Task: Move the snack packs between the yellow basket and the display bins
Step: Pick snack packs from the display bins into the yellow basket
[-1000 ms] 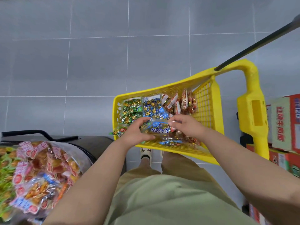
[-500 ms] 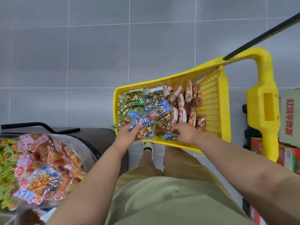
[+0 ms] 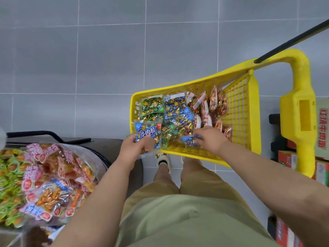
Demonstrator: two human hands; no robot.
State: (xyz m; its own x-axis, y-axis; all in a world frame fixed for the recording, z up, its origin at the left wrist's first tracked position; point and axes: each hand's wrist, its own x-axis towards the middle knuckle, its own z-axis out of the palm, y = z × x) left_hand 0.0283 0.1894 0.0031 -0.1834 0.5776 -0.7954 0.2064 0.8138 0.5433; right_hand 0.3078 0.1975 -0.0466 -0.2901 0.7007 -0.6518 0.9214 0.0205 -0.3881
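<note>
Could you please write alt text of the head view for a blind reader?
A person's left hand holds a blue snack pack at the near rim of a yellow plastic basket of packs, while the right hand grips a second blue pack inside it. Clear bins of snacks sit lower left.

Grey tiled floor (image 3: 106,59) with pale grout lines — red-printed cartons (image 3: 322,127) stacked at the right edge.

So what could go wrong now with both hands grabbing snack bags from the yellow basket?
The left hand grips the shiny blue plastic snack pack at the near corner of the yellow mesh plastic basket, so it might slip onto the grey tiled floor. The right hand pinching a smaller blue pack could drag neighbours out.
</note>
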